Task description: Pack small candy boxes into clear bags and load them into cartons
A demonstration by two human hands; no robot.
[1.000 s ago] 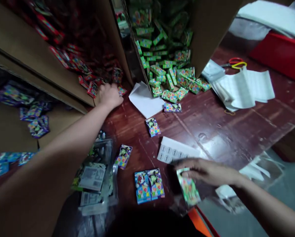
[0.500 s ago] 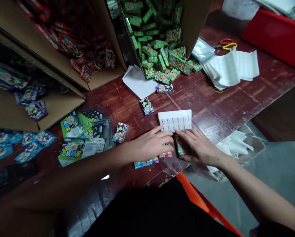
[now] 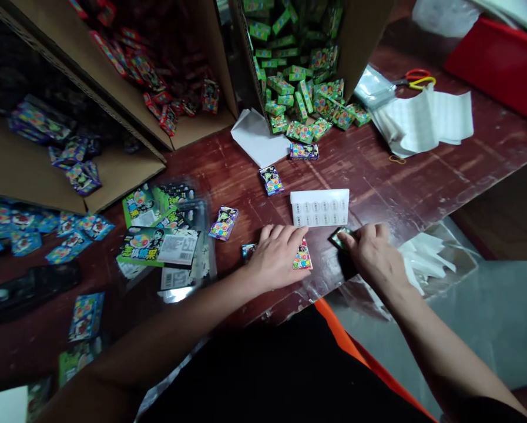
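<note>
My left hand lies flat, fingers stretched, on top of a few small colourful packets near the front edge of the dark red table. A red packet pokes out from under its fingers and a blue one shows at its left. My right hand is curled around a small green packet just to the right. A white sticker sheet lies right behind both hands.
Open cardboard boxes stand at the back: green packets spill from one, red packets from another, purple ones at left. Loose packets, printed bags, paper sheets and scissors also lie about.
My left hand came back from the red-packet box to the front packets and now presses flat on them. My right hand shifted right, its green packet held near the sticker sheet.
</note>
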